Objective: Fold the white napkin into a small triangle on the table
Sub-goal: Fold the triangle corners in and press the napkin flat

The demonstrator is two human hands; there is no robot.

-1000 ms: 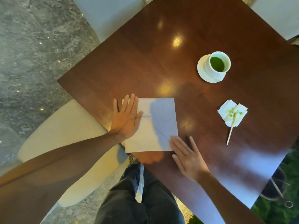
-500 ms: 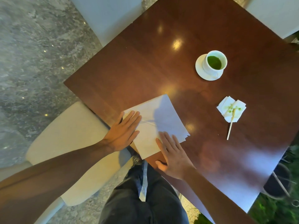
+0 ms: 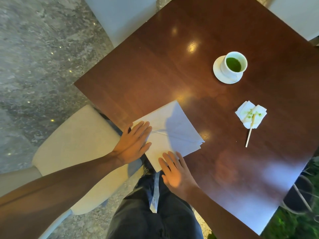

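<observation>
The fingers (image 3: 144, 128) of my left hand (image 3: 133, 144) lie straight and close together, flat on the near-left part of the white napkin (image 3: 170, 131); the fingers (image 3: 170, 160) of my right hand (image 3: 176, 173) are straight and slightly spread, their tips resting on the napkin's near corner. The napkin lies flat at the near edge of the dark wooden table (image 3: 172, 69), turned at an angle, with layered edges showing at its right corner and a diagonal crease across its middle. Farther right on the table sit a white cup (image 3: 235, 63) of green liquid on a saucer (image 3: 219, 75), and a small stained napkin (image 3: 251, 114) with a thin stick (image 3: 249, 135) lying across it. A cream chair (image 3: 74, 149) stands to my left.
</observation>
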